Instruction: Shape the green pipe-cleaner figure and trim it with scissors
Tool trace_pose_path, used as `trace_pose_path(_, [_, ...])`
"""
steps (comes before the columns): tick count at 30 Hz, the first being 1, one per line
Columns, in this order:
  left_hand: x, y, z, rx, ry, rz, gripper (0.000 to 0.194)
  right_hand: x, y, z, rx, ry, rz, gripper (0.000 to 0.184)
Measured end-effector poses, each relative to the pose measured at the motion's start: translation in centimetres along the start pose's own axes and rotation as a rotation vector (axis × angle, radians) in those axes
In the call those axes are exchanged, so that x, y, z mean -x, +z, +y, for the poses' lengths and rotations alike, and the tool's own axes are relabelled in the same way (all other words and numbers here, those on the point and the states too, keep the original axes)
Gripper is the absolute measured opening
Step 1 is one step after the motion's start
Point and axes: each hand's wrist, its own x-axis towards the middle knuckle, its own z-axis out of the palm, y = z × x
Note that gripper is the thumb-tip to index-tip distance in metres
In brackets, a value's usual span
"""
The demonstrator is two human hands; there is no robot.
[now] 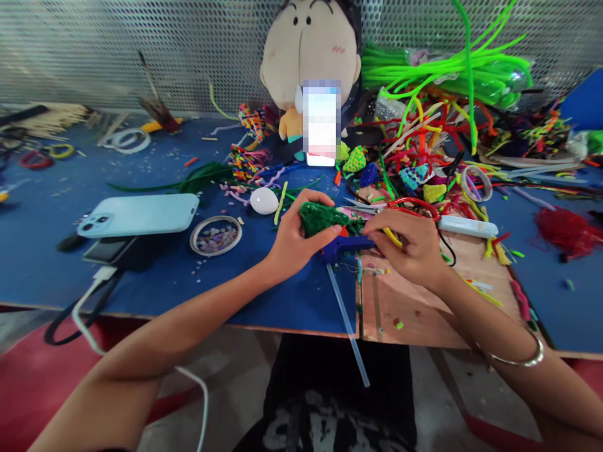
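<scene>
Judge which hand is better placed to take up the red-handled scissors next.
Probably the right hand: it lies right beside the handles of the red-handled scissors, while the left hand is occupied gripping the dark green fuzzy piece.

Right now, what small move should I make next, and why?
I'd probably nudge the red-handled scissors back with your right hand, while your left hand holds the green fuzzy piece. The blades point toward that piece, and both hands are close to them.
</scene>
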Motion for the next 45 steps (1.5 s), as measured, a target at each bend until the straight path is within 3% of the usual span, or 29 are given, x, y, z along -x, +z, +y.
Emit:
trace_pose_path(4, [0.0,0.0,0.1,-0.049,0.026,0.009,0.024,0.1,0.2,-0.1,0.031,-0.072,0.013,0.015])
trace_pose_path(10, [0.2,0.0,0.3,-0.138,0.105,-0.020,0.023,0.2,1.2,-0.7,0.093,-0.035,0.146,0.004])
trace_pose_path(14, [0.3,0.1,0.2,-0.173,0.184,-0.059,0.024,0.5,2.0,-1.0,0.109,-0.026,0.193,0.020])
trace_pose_path(17, [0.4,0.3,0.3,-0.213,0.238,-0.062,0.024,0.5,2.4,-1.0,0.125,-0.025,0.224,0.012])
trace_pose_path(26, [0.4,0.4,0.5,-0.270,0.244,-0.070,0.029,0.3,2.4,-1.1,0.105,0.010,0.188,0.012])
trace_pose_path(34, [0.5,0.5,1.1,-0.188,0.198,-0.122,0.028,0.5,2.6,-1.7,0.017,0.077,0.168,0.012])
trace_pose_path(38, [0.4,0.3,0.9,-0.162,0.155,-0.091,0.025,0.7,2.5,-1.2,-0.112,0.143,0.274,0.011])
trace_pose_path(41, [0.3,0.1,0.5,-0.121,0.051,-0.059,0.022,0.6,2.0,-0.6,-0.200,0.183,0.307,0.016])
trace_pose_path(45, [0.1,0.1,-0.2,-0.003,-0.095,-0.084,0.026,0.3,1.2,-0.6,-0.159,0.197,0.203,0.029])
